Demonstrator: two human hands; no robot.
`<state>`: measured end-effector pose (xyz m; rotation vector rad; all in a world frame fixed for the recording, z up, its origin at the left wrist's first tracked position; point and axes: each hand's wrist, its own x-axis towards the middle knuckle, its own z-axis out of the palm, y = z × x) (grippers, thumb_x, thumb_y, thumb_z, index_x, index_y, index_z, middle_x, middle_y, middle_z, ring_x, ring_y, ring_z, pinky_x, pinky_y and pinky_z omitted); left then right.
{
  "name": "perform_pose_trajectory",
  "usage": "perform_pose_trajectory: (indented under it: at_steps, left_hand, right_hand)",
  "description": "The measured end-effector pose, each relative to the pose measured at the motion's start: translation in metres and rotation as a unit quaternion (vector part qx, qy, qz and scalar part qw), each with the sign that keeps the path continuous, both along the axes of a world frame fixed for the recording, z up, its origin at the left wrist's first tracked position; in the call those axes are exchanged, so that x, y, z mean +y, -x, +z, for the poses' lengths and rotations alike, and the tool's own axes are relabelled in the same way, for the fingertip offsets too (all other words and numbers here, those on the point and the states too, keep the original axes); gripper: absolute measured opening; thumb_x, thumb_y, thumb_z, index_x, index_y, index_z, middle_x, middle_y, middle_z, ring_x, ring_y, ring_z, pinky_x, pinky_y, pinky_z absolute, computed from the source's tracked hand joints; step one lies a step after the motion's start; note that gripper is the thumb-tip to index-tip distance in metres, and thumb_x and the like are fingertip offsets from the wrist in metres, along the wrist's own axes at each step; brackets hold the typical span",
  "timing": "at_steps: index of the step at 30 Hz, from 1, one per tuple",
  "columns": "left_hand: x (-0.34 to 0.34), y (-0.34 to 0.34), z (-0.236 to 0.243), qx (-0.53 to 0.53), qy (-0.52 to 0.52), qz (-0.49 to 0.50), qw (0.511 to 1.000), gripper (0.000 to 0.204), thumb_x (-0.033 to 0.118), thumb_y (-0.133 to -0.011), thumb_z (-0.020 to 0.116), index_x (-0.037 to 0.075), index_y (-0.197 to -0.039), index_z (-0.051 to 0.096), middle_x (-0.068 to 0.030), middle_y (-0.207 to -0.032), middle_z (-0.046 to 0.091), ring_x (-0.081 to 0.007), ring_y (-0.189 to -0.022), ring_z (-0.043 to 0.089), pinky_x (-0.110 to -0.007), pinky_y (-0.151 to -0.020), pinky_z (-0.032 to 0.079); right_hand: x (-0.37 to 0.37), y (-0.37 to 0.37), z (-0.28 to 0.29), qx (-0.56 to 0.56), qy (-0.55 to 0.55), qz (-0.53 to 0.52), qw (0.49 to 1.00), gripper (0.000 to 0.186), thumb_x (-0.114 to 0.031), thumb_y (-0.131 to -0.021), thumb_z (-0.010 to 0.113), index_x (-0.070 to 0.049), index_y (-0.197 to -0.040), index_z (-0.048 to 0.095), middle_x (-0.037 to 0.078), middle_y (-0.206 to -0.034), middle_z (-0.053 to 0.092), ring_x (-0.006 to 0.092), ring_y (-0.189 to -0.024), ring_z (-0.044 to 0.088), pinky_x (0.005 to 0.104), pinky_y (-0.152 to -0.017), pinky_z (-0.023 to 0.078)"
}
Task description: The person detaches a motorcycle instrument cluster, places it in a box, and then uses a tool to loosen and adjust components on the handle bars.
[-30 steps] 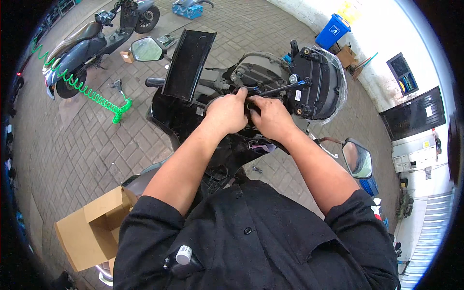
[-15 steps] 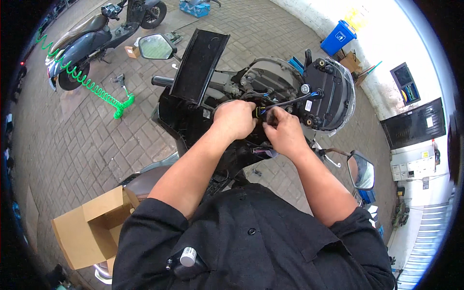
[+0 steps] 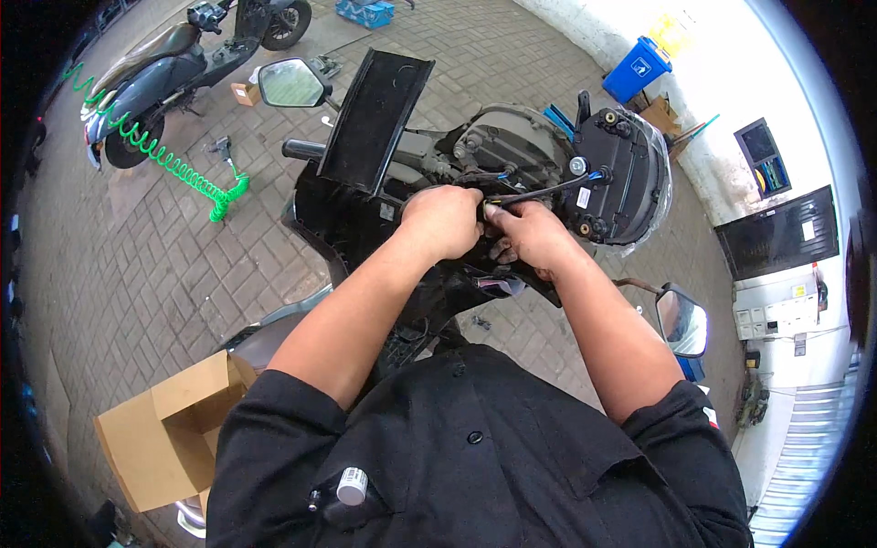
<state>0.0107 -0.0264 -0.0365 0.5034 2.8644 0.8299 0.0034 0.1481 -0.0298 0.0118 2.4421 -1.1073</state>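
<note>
Head view: black panel stands between left mirror and left hand.

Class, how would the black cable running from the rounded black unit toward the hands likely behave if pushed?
The black cable would probably bend, being slim and gently curved. It may spring back slightly, since its line looks smooth. It likely won't roll away: one end meets the rounded black unit, the other reaches between the left hand and right hand.
</note>
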Motion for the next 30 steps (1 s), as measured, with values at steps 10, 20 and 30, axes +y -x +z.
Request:
perform_pose_trajectory:
  at_steps: [10, 20, 30]
  left_hand:
    - [0.000, -0.001, -0.005, -0.009, -0.001, 0.002, 1.000, 0.027, 0.019, -0.080, 0.057, 0.004, -0.101, 0.065, -0.0167, -0.102, 0.068, -0.0336, -0.100, 0.064, -0.045, -0.087, 0.051]
    - [-0.002, 0.001, -0.009, -0.031, 0.002, -0.014, 0.999, 0.028, 0.019, -0.081, 0.056, 0.004, -0.102, 0.065, -0.0166, -0.105, 0.068, -0.0330, -0.102, 0.064, -0.045, -0.089, 0.050]
    - [-0.006, 0.003, -0.001, -0.041, 0.008, -0.016, 0.999, 0.025, 0.023, -0.083, 0.060, 0.006, -0.099, 0.067, -0.0172, -0.098, 0.069, -0.0348, -0.097, 0.065, -0.046, -0.086, 0.051]
  right_hand:
    - [-0.021, -0.012, 0.022, 0.225, -0.181, 0.020, 0.957, 0.034, -0.030, -0.091, 0.058, 0.003, -0.096, 0.065, 0.028, -0.093, 0.065, 0.0441, -0.093, 0.062, 0.0472, -0.082, 0.048]
    - [-0.019, -0.006, 0.024, 0.218, -0.199, 0.072, 0.953, 0.031, -0.026, -0.091, 0.053, 0.002, -0.094, 0.065, 0.029, -0.093, 0.065, 0.0457, -0.094, 0.061, 0.0491, -0.085, 0.048]
    - [-0.019, -0.003, 0.026, 0.162, -0.159, 0.085, 0.970, 0.025, -0.023, -0.091, 0.057, 0.000, -0.097, 0.066, 0.026, -0.095, 0.066, 0.0434, -0.096, 0.061, 0.0471, -0.082, 0.047]
